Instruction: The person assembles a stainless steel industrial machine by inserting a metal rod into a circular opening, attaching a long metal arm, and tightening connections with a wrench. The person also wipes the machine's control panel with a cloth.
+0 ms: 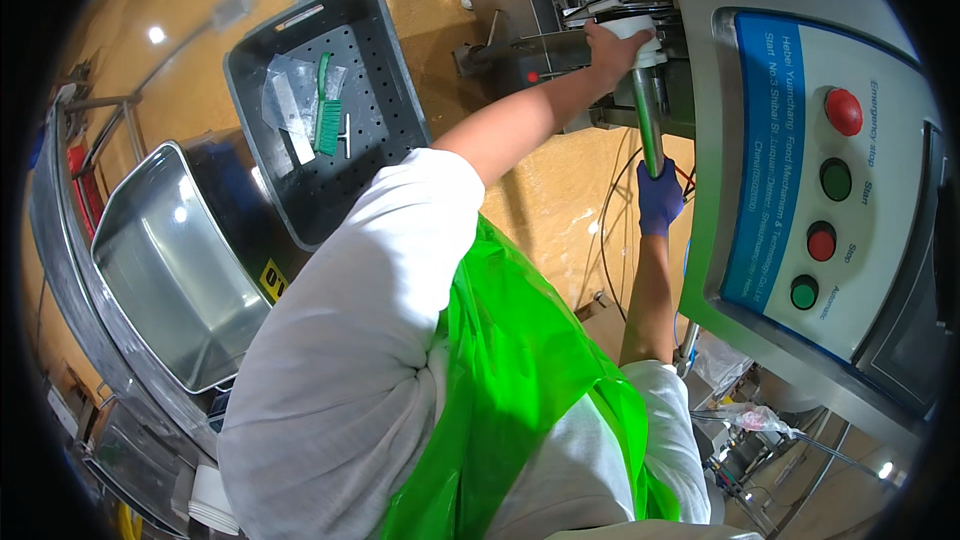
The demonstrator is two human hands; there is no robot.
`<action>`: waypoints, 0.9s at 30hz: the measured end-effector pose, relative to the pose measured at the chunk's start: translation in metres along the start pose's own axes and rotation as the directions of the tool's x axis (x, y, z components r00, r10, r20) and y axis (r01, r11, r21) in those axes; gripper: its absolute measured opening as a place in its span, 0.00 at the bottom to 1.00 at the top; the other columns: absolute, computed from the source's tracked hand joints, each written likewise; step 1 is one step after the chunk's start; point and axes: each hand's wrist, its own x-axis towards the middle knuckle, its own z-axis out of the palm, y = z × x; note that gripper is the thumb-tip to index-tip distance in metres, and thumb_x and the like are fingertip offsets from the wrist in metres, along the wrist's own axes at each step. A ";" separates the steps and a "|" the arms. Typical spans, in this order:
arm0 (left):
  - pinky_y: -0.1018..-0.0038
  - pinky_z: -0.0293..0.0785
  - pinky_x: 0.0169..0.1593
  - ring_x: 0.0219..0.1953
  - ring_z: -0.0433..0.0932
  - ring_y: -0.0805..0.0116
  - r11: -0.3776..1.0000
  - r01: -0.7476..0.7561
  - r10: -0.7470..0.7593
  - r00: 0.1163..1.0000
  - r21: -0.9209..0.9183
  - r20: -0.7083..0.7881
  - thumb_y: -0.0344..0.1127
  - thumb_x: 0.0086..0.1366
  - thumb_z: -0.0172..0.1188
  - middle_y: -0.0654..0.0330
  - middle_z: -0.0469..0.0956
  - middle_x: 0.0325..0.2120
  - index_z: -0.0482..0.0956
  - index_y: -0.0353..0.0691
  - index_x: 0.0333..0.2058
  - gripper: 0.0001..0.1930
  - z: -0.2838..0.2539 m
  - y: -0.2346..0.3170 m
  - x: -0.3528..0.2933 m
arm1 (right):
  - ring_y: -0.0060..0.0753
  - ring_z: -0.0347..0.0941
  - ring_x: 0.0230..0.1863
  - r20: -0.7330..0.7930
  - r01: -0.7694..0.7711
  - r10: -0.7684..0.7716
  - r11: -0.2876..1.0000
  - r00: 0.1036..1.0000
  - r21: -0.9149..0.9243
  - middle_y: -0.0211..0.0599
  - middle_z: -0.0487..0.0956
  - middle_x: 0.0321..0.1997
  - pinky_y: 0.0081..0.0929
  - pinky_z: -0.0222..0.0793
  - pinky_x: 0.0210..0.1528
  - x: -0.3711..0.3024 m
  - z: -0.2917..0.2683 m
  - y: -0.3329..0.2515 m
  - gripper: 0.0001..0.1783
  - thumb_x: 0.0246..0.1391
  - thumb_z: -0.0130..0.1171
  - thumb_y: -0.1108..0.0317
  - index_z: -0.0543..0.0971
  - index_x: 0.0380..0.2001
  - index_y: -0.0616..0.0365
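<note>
A shiny metal tube (pixel 647 125) runs down from the front of a steel machine, with a white plastic fitting (pixel 650 52) around its upper end. My left hand (pixel 612 48), which looks bare, is closed on that white fitting. In a purple glove, my right hand (pixel 660 198) wraps round the tube's lower end. Part of the tube's tip is hidden inside the glove. The tube mirrors the green of my apron (pixel 520 340).
Right of my hands stands the machine's control panel (pixel 820 170) with red and green buttons. On the left, a grey perforated crate (pixel 385 90) holds a green brush (pixel 327 120) and a clear bag (pixel 285 90). Nearer stands a deep steel tub (pixel 165 270). Cables (pixel 605 230) hang below the machine.
</note>
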 end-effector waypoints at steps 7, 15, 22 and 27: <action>0.60 0.58 0.64 0.59 0.61 0.41 0.994 -0.105 0.107 0.992 0.039 -0.068 0.48 0.48 0.72 0.35 0.57 0.57 0.44 0.23 0.62 0.55 0.010 -0.003 -0.011 | 0.54 0.79 0.40 0.033 -0.029 0.025 0.993 0.999 0.116 0.45 0.83 0.36 0.46 0.72 0.40 -0.003 -0.017 -0.021 0.26 0.49 0.57 0.42 0.75 0.46 0.44; 0.59 0.53 0.67 0.64 0.55 0.43 0.988 -0.155 0.155 0.988 0.021 -0.002 0.51 0.57 0.67 0.34 0.51 0.61 0.37 0.25 0.65 0.55 0.019 -0.020 -0.003 | 0.45 0.80 0.28 -0.011 -0.023 0.024 1.000 1.000 0.015 0.43 0.81 0.26 0.43 0.72 0.34 0.010 0.007 0.008 0.23 0.48 0.57 0.46 0.76 0.41 0.50; 0.56 0.52 0.68 0.65 0.55 0.37 0.989 0.023 -0.030 0.998 0.143 0.050 0.57 0.61 0.59 0.33 0.50 0.64 0.39 0.25 0.65 0.51 0.028 -0.015 -0.030 | 0.56 0.79 0.37 0.101 -0.114 0.117 0.993 0.988 -0.042 0.50 0.82 0.33 0.47 0.71 0.37 0.037 -0.011 0.011 0.25 0.46 0.59 0.47 0.78 0.40 0.55; 0.58 0.60 0.64 0.63 0.60 0.39 0.982 0.085 -0.100 0.991 0.166 0.086 0.56 0.60 0.62 0.33 0.54 0.62 0.46 0.23 0.63 0.50 0.003 -0.004 -0.042 | 0.55 0.79 0.39 0.152 -0.230 0.226 0.973 0.962 0.013 0.49 0.82 0.34 0.46 0.72 0.38 0.029 -0.029 -0.015 0.24 0.46 0.59 0.48 0.77 0.42 0.54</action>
